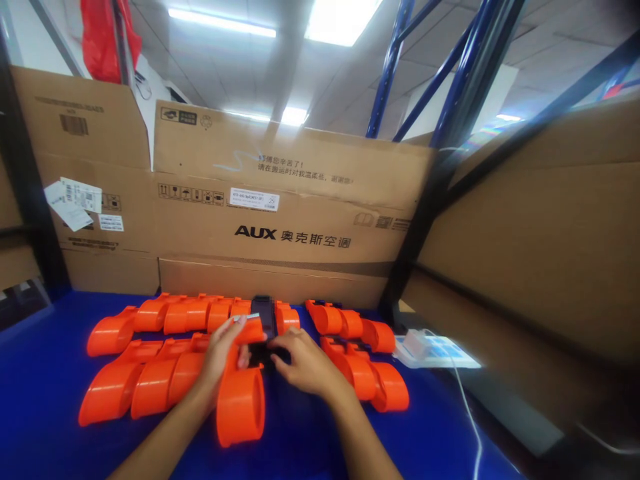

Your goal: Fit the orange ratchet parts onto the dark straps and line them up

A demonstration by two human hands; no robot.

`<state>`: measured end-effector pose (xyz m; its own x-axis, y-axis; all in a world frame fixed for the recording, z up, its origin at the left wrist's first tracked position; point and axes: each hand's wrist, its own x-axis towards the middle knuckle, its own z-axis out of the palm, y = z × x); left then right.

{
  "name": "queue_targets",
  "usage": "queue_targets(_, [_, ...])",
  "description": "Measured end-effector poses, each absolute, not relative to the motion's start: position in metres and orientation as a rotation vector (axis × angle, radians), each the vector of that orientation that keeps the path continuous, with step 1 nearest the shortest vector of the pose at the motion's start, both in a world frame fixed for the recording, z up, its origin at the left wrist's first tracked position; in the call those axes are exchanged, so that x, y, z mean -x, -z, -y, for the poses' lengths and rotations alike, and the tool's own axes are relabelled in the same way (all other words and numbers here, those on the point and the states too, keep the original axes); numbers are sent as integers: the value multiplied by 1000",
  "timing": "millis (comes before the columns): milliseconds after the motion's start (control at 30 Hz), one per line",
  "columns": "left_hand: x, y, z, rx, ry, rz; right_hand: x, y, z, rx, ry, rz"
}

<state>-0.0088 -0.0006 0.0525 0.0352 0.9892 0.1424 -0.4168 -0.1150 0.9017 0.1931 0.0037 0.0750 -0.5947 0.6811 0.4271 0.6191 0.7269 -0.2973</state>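
My left hand (223, 357) is wrapped round an orange plastic tape dispenser (241, 407). Its round hub hangs toward me, and a pale serrated cutter edge (249, 317) shows at its top. Close beside it on the right, my right hand (305, 360) has its thumb and fingers curled together at a small black part (259, 352) by the dispenser. Whether that part is fixed to the dispenser cannot be made out. Just behind the hands stands a dark upright object (264, 313) among the orange pieces.
Similar orange dispensers stand in rows on the blue surface (300, 440), left (110, 393) and right (390, 387). A white power strip (440, 351) with a plug and cable lies at the right. Cardboard (290, 200) walls the back, and a dark rack post (415, 247) rises at right.
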Motion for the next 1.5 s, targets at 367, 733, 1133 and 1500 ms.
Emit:
queue_targets(367, [-6, -49, 12, -1176, -1237, -769, -178, -88, 4, 847, -605, 1975])
queue_targets(733, [-5, -44, 11, -1274, -1199, -722, -179, -79, -4, 917, -663, 1761])
queue_targets(1133, [-8, -48, 16, -1224, -1349, -753, -180, -82, -7, 870, -693, 1679])
queue_targets(1500, [9, -49, 0, -989, -1487, -827, -195, -79, -23, 838, -645, 1452])
